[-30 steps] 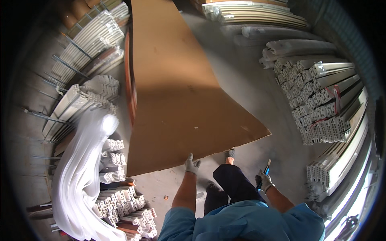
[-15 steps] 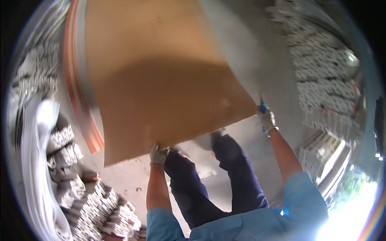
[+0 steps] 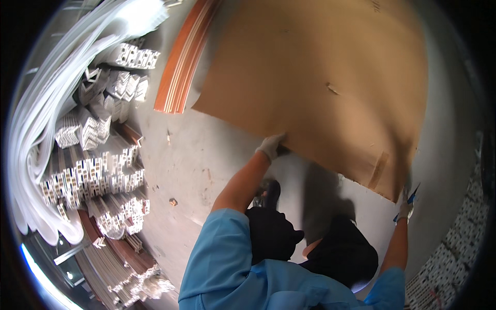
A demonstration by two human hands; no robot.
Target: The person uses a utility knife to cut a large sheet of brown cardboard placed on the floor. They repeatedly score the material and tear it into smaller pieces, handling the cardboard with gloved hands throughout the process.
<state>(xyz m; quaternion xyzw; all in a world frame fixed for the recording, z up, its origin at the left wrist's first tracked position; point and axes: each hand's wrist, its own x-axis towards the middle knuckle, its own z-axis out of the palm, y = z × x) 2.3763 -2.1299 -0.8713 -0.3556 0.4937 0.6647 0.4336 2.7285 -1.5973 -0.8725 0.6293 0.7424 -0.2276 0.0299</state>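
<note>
A large brown cardboard sheet [image 3: 305, 77] stretches away in front of me, its near edge slanting down to the right. My left hand [image 3: 271, 146], in a pale glove, is closed on that near edge, its thumb side against the board. At the sheet's near right corner is my right hand [image 3: 406, 209], also gloved and closed around a slim blue tool [image 3: 413, 195] with a dark pointed tip. Whether those fingers also pinch the corner cannot be made out. A strip of brown tape [image 3: 378, 169] and a small tear [image 3: 332, 89] mark the board.
Left of the sheet, orange-brown long profiles [image 3: 181, 67] lie on the grey floor [image 3: 175, 150]. Stacked white profiles [image 3: 93, 175] and clear plastic wrapping [image 3: 39, 134] fill the left side. More stacked profiles [image 3: 444, 263] stand at the lower right. A small brown scrap [image 3: 173, 201] lies on the floor.
My view has swung, so the sheet appears further right and slants the other way. Both hands stay at its near edge, the right with the blue tool. The left stacks show more fully.
</note>
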